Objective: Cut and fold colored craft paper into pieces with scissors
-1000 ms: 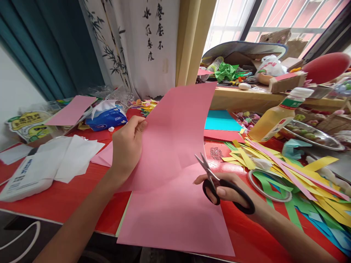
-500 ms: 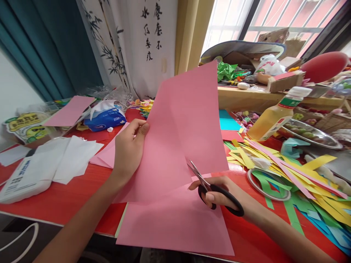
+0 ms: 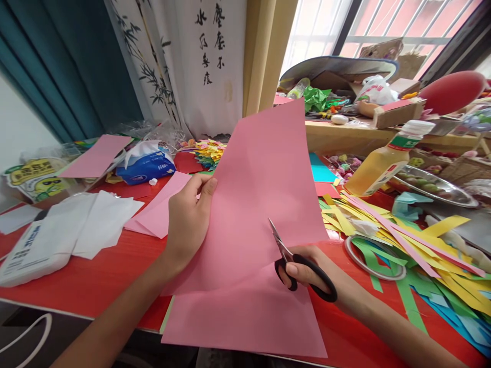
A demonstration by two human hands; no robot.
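Observation:
My left hand (image 3: pixel 187 225) pinches the left edge of a large pink paper sheet (image 3: pixel 253 194) and holds it tilted up off the red table (image 3: pixel 95 276). My right hand (image 3: pixel 307 271) grips black-handled scissors (image 3: pixel 295 263), their blades closed against the lower right part of that sheet. A second pink sheet (image 3: pixel 245 317) lies flat below, reaching over the table's near edge.
Coloured paper strips (image 3: pixel 402 235) and a tape ring (image 3: pixel 374 253) lie right of the scissors. A bottle (image 3: pixel 379 166) of yellow liquid and a metal tray (image 3: pixel 437 186) stand behind them. White papers (image 3: pixel 76 225), a tissue pack (image 3: pixel 148 163) and pink sheets lie at left.
The left hand tilted the pink sheet upright and shifted right. The right hand moved the scissors left and nearer, and the blades, open a second ago, now sit closed on the sheet.

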